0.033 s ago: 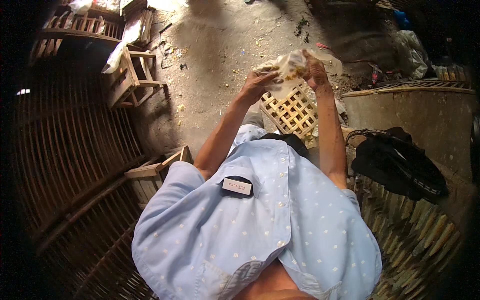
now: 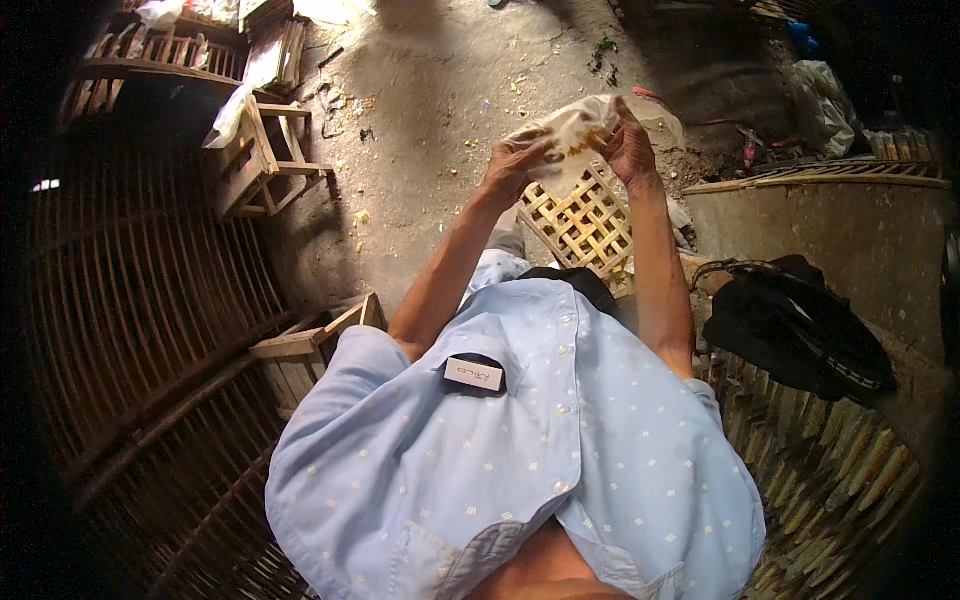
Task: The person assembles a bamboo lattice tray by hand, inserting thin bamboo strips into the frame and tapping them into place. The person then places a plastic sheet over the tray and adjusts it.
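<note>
A thin, pale, translucent sheet (image 2: 572, 118), either a plastic bag or a fine cloth, hangs between my hands, with yellow-brown patches across its middle. My left hand (image 2: 517, 168) is closed on its left side, fingers pointing inward. Its right side is gripped by my right hand (image 2: 630, 150), whose fingers point up at the top edge. Just below the sheet, close in front of my body, sits a woven bamboo lattice (image 2: 585, 222); the sheet's lower end overlaps its far edge.
A small wooden stool (image 2: 265, 155) lies tipped at the left, near large slatted bamboo panels (image 2: 150, 260). To the right stands a big round tub (image 2: 820, 225) with a black bag (image 2: 800, 325) against it. Scraps dot the dirt floor (image 2: 420, 90).
The sheet was more bunched up and is now spread wider and smoother between my hands. My right hand has shifted slightly; my left hand has barely moved.
</note>
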`<move>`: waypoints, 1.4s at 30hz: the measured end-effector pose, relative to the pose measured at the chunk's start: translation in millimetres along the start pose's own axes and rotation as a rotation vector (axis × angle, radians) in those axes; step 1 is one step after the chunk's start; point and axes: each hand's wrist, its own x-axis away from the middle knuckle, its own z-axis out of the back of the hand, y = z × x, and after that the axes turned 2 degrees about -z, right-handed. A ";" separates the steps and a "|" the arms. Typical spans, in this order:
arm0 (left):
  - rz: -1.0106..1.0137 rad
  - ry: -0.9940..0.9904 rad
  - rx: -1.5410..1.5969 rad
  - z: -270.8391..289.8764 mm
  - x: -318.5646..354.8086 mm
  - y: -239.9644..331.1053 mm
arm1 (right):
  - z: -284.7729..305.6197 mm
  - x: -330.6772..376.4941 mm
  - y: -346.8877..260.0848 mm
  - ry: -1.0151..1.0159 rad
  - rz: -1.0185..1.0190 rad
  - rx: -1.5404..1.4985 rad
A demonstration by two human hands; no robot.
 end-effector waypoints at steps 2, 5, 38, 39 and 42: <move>-0.071 0.063 0.045 2.2 -6.0 4.3 | 3.4 1.3 22.3 -0.133 0.011 -0.125; -0.087 0.122 0.002 46.2 -31.2 1.6 | -35.7 -8.3 61.2 -0.127 -0.205 0.160; 0.121 0.272 -0.072 171.6 -76.3 103.1 | -114.5 -224.5 56.4 0.485 -0.072 0.223; 0.126 0.255 -0.058 171.9 -76.3 103.0 | -117.1 -221.5 45.6 0.465 -0.086 0.136; 0.120 0.281 -0.051 156.6 -73.0 107.9 | -117.2 -212.1 41.1 0.315 -0.220 0.059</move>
